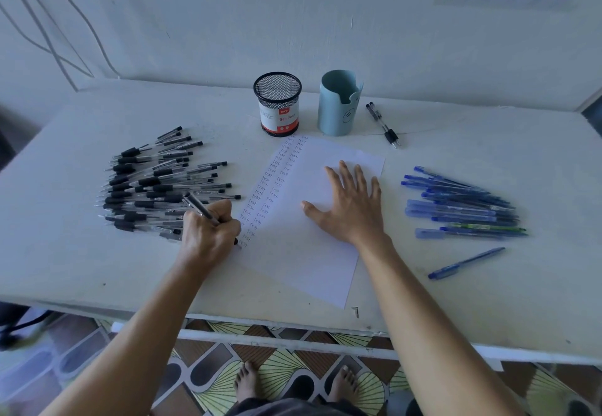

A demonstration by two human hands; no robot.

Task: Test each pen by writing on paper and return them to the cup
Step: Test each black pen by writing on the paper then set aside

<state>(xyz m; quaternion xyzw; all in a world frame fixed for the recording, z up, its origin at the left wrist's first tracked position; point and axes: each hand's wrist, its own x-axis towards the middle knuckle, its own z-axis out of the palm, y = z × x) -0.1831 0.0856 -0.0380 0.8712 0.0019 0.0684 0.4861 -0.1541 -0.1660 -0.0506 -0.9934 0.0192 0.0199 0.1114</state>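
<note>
A white paper sheet (pixel 303 252) lies in the middle of the table, with two columns of handwritten "test" words down its left side. My left hand (pixel 210 231) grips a black pen (pixel 198 208), whose tip touches the sheet's left edge low down. My right hand (pixel 350 203) presses flat on the sheet with fingers spread. A black mesh cup (pixel 278 104) and a light blue cup (pixel 338 104) stand behind the sheet. Several black pens (pixel 156 184) lie piled at the left, touching my left hand.
Several blue pens (pixel 462 207) are heaped at the right, with one blue pen (pixel 465 263) lying apart nearer me. Two black pens (pixel 383 125) rest beside the light blue cup. The white table (pixel 81 269) ends at its front edge above a patterned floor.
</note>
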